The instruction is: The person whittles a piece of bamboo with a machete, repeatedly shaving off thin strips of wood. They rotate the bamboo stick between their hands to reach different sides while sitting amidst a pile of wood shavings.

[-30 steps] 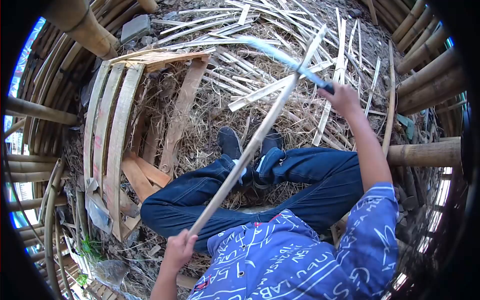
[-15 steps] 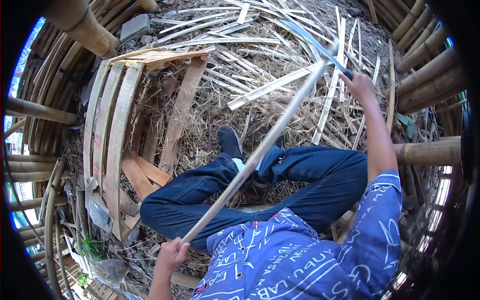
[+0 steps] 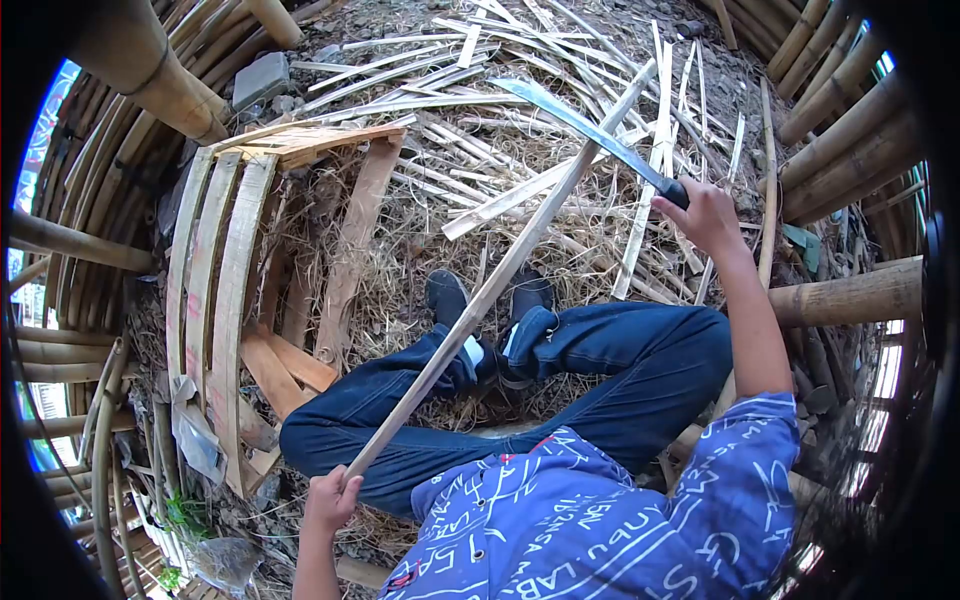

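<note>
A long pale strip of bamboo or wood (image 3: 482, 302) runs slantwise across my lap and out past my shoes. My left hand (image 3: 332, 500) is closed round its near end, by my left hip. In my right hand (image 3: 704, 216) is the dark handle of a machete (image 3: 590, 128) with a long, slightly curved blade. The blade crosses the strip near its far end and overlaps it in this view. Under the strip are my crossed legs in dark jeans.
A slatted wooden crate (image 3: 232, 280) stands on the left, with loose boards (image 3: 282, 368) inside. Many cut strips (image 3: 500, 205) lie over the shaving-covered ground ahead. Thick bamboo poles (image 3: 850, 298) close in on both sides. A grey block (image 3: 262, 80) sits at the far left.
The machete and my right hand have come down and nearer along the strip. The strip's far end now shows beyond the blade. My left hand keeps its hold, slightly shifted left.
</note>
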{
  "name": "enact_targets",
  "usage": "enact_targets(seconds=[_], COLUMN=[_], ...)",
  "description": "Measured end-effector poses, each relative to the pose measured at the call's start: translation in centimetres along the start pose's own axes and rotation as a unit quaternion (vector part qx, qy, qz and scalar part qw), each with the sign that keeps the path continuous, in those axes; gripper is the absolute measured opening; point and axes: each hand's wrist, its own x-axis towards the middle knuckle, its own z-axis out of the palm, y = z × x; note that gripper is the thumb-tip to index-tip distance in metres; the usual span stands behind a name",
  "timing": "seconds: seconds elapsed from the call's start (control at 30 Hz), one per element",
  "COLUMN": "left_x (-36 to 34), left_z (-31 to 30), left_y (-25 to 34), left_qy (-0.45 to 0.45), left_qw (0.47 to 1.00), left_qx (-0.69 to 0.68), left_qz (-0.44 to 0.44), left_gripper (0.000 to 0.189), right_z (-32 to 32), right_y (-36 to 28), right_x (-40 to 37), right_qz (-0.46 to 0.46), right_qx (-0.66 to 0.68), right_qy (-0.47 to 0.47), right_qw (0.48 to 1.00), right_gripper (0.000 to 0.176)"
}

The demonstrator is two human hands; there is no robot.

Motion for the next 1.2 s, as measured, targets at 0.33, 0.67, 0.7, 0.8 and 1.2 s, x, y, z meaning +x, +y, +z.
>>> enact_targets(seconds=[0.33,0.67,0.7,0.8,1.2], left_x=[2.9,7.1,7.2,6.7,0.3], left_z=[2.2,6.9,7.4,7.9,4.7], left_y=[4.1,2.7,2.5,1.9,-0.4], left_qy=[0.078,0.119,0.107,0.014,-0.26], left_qw=[0.996,0.992,0.992,0.988,0.862], left_qx=[0.008,-0.028,-0.061,-0.143,-0.39], left_qz=[-0.042,-0.045,-0.012,-0.059,-0.192], left_gripper=[0.022,0.023,0.027,0.029,0.051], right_z=[3.7,8.4,8.6,9.1,8.9], right_y=[-7.2,-19.2,-19.9,-21.1,-22.9], right_x=[-7.0,-13.1,-13.3,-13.8,-14.3], right_qz=[0.048,0.103,0.094,0.071,0.037], right_qx=[0.159,0.475,0.491,0.496,0.507], right_qy=[-0.03,-0.166,-0.175,-0.211,-0.271], right_qw=[0.986,0.858,0.848,0.839,0.818], right_gripper=[0.055,0.042,0.042,0.045,0.047])
